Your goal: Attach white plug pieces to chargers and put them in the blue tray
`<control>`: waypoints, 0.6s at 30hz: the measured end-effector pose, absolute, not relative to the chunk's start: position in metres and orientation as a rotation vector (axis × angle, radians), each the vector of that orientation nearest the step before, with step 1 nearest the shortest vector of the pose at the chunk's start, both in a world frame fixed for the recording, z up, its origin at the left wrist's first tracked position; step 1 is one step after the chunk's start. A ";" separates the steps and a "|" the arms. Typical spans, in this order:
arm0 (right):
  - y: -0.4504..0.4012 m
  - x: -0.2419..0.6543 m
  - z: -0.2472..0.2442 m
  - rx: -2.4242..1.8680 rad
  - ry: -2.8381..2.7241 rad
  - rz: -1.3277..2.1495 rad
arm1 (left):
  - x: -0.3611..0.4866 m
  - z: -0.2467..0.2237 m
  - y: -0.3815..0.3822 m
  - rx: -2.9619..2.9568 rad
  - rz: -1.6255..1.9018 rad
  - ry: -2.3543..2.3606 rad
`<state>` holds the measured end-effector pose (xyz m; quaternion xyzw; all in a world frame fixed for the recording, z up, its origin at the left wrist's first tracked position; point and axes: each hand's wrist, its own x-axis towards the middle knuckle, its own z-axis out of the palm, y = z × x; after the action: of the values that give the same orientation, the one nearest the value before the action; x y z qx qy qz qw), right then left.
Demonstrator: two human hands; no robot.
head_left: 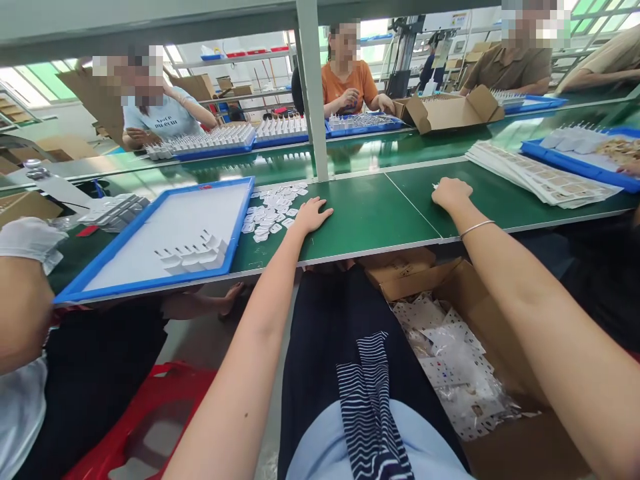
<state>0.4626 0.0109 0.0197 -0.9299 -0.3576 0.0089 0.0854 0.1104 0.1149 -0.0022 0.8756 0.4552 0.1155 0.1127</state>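
A small white piece [435, 187], mostly hidden, is sticking out from the right hand [453, 195], whose fingers are curling narrowly around it above the green bench [373, 210], well in from the front edge. The left hand [312, 215] is resting palm down on the bench, fingers spreading wide and holding nothing visible. Between the hands the green surface is stretching broadly, a thin white line crossing it nearer the right hand, leaving room for moving sideways. Just left of the left hand, flat white pieces [270, 212] are lying in a loose heap, reaching toward a blue-rimmed tray [150, 230]. That tray is running along the bench's front edge, with white pronged parts [195, 256] standing in its near right corner. Behind the left hand, a pale post [314, 93] is rising and limiting the reach. Right of the right hand, stacked sheets [540, 175] are lying near another blue tray [560, 161]. Below the front edge, an open carton [520, 447] is holding bagged sheets. Across the bench, several people are sitting behind filled trays.
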 end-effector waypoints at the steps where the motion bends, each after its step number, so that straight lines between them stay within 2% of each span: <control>1: 0.013 0.460 0.024 -2.765 -1.068 0.028 | 0.111 -0.004 0.116 2.574 0.348 1.333; 5: 0.029 0.440 0.043 -2.639 -1.193 0.044 | 0.112 -0.008 0.117 2.594 0.414 1.316; 9: 0.053 0.387 0.055 -2.313 -1.488 0.182 | 0.111 -0.005 0.106 2.666 0.543 1.255; 15: 0.067 0.285 0.062 -1.778 -1.803 0.785 | 0.115 -0.007 0.095 2.848 0.856 0.852; 18: 0.079 0.280 0.079 -1.580 -1.879 1.062 | 0.115 -0.009 0.094 2.736 1.148 0.923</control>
<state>0.2797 0.0795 0.0789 -0.5747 -0.6834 0.3861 0.2314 0.1151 0.0945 -0.0090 0.8804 0.2970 0.3694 0.0174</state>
